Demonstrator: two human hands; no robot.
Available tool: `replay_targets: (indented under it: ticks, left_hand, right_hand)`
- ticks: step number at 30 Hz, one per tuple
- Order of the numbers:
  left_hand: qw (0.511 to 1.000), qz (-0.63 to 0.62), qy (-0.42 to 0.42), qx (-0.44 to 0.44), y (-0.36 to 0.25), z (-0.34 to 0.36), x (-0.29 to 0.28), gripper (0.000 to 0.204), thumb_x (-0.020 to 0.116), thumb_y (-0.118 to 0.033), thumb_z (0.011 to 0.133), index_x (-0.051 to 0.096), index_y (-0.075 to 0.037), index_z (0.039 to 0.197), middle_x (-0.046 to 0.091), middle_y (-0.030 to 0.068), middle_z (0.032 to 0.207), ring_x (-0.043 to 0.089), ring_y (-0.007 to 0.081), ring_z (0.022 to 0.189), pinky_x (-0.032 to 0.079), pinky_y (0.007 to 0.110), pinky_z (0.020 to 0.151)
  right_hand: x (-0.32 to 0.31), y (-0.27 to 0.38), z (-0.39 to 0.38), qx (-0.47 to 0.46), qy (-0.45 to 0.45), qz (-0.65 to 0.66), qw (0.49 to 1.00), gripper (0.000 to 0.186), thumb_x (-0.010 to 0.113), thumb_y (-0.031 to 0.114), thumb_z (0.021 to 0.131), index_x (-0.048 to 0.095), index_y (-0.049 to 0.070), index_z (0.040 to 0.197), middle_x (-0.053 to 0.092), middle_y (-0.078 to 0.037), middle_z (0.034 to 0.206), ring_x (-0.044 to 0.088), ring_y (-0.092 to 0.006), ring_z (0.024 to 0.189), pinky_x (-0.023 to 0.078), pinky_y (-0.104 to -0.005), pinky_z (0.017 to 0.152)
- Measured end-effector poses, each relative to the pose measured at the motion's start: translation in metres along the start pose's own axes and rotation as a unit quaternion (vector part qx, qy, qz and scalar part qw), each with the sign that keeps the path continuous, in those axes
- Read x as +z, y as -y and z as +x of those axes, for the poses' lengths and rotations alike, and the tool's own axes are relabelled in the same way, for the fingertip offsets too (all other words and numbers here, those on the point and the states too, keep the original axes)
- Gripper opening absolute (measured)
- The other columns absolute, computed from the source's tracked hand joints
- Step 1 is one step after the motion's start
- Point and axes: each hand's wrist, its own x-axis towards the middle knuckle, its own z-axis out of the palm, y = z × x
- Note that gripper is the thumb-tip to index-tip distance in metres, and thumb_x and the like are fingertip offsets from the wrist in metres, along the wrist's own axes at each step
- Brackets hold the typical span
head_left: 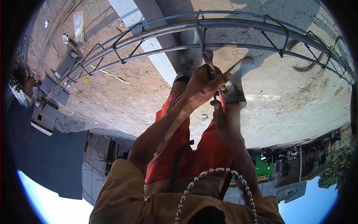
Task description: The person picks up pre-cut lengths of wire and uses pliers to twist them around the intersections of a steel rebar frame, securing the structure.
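A pair of pincers [222, 103] with red-covered handles points away from me, its metal head beside a stirrup of the long rebar cage [238, 23]. My left hand [203, 84] is closed around the upper part of the tool, just below the head. Lower down, my right hand [222, 117] has its fingers wrapped on the red handle. The jaws meet the cage near its lower bar; whether any wire is between them is too small to tell.
The cage curves across the far side, above my boots [235, 89]. A pale concrete beam [158, 56] lies beneath it. Grey blocks [44, 115] stand at the left, with a thin stick [110, 74] and a clear plastic piece [78, 28] on the sandy ground.
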Motion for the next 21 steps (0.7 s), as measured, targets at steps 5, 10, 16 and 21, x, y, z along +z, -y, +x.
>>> replay_targets:
  ticks: [5,10,16,21]
  left_hand:
    - [0.969,0.053,0.052,0.234,0.026,0.019,-0.005,0.025,0.067,-0.019,0.083,0.058,0.004,0.088,0.065,0.0130,0.071,0.065,0.0162,0.063,0.051,0.025,0.059]
    - [0.959,-0.276,0.044,-0.033,0.017,0.009,-0.001,0.020,0.065,-0.015,0.084,0.058,0.003,0.089,0.064,0.0119,0.070,0.065,0.0210,0.061,0.055,0.030,0.058]
    - [0.969,-0.230,-0.006,-0.093,0.009,0.008,-0.005,0.026,0.067,-0.020,0.083,0.058,0.002,0.093,0.061,0.0106,0.069,0.063,0.0164,0.058,0.055,0.028,0.050]
    - [0.984,-0.159,0.063,-0.045,0.009,0.011,-0.025,0.033,0.066,-0.028,0.083,0.060,0.002,0.097,0.065,0.0130,0.081,0.064,0.0138,0.066,0.052,0.024,0.045]
  right_hand:
    - [-0.015,0.004,0.011,0.270,0.161,0.363,0.877,0.030,0.043,0.025,0.096,0.053,0.005,0.076,0.042,0.002,0.055,0.036,-0.0062,0.043,0.030,-0.0227,0.039]
    - [-0.001,-0.038,0.021,0.255,0.319,0.566,0.716,0.033,0.045,0.030,0.095,0.055,0.004,0.078,0.040,0.002,0.054,0.036,-0.0078,0.043,0.032,-0.0230,0.041]
    - [0.035,-0.034,0.023,0.042,0.246,0.425,0.870,0.039,0.041,0.036,0.096,0.061,0.003,0.092,0.047,0.001,0.061,0.042,-0.0094,0.049,0.037,-0.0289,0.047]
    - [0.012,-0.026,0.022,0.187,0.155,0.331,0.912,0.033,0.047,0.026,0.095,0.061,-0.002,0.105,0.053,-0.001,0.061,0.048,-0.0105,0.051,0.041,-0.0276,0.053]
